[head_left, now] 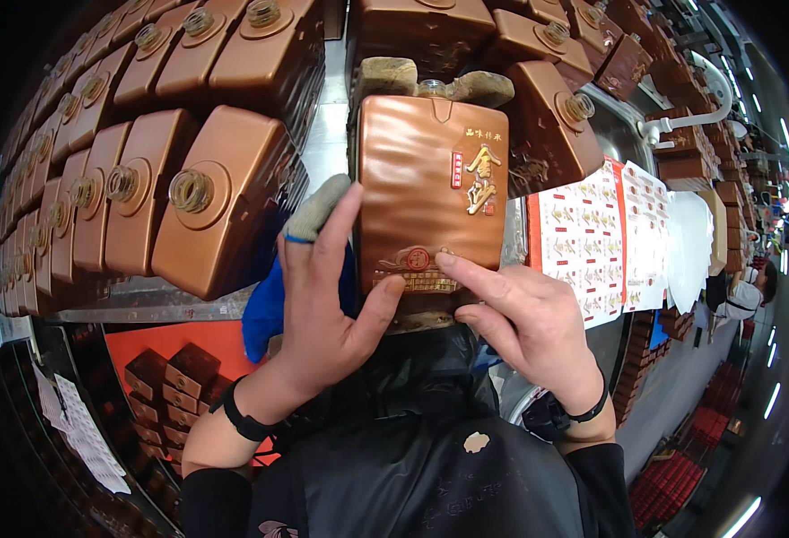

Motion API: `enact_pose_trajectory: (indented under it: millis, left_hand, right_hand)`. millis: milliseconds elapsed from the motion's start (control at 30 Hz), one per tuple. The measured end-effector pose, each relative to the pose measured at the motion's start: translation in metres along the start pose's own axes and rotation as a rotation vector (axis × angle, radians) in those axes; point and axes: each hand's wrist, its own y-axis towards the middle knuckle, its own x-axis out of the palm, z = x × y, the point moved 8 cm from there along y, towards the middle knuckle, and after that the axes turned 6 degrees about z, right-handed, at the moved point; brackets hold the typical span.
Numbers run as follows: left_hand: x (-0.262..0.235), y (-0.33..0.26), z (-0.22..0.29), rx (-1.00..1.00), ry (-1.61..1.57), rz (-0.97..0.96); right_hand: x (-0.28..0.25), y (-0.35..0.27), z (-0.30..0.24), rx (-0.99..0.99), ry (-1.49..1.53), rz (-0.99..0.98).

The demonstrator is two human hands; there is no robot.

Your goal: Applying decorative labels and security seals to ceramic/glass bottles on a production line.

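Observation:
A copper-brown square bottle (421, 184) with gold raised lettering and a small red seal rests in front of me, between padded blocks. My left hand (327, 278) is spread along its left side, the thumb touching the lower front. Grey cloth with a blue edge covers some of that hand's fingers. With its index fingertip, my right hand (533, 314) presses the lower right of the front, beside a gold label strip (417, 282). The right thumb sits apart below; its other fingers are partly hidden. Worn tan pads (388, 76) flank the bottle's glass neck.
Rows of similar brown bottles (224, 202) lie at the left, necks toward me; more (551, 121) lie behind. Sheets of gold and red stickers (583, 242) are at the right, near a sink with a white tap (713, 90). A person (742, 294) is far right.

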Motion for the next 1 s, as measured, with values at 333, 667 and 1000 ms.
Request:
enact_pose_trajectory:
  millis: [333, 667, 1000]
  left_hand:
    - [0.006, 0.002, -0.015, -0.132, -0.269, 0.015]
    - [0.009, -0.002, -0.021, -0.219, -0.376, 0.004]
    - [0.013, 0.002, -0.010, -0.167, -0.272, -0.047]
  right_hand:
    - [0.004, -0.005, 0.001, 0.026, -0.201, 0.034]
    - [0.011, -0.007, -0.005, -0.029, -0.271, -0.021]
    - [0.010, -0.024, -0.002, -0.017, -0.283, -0.053]
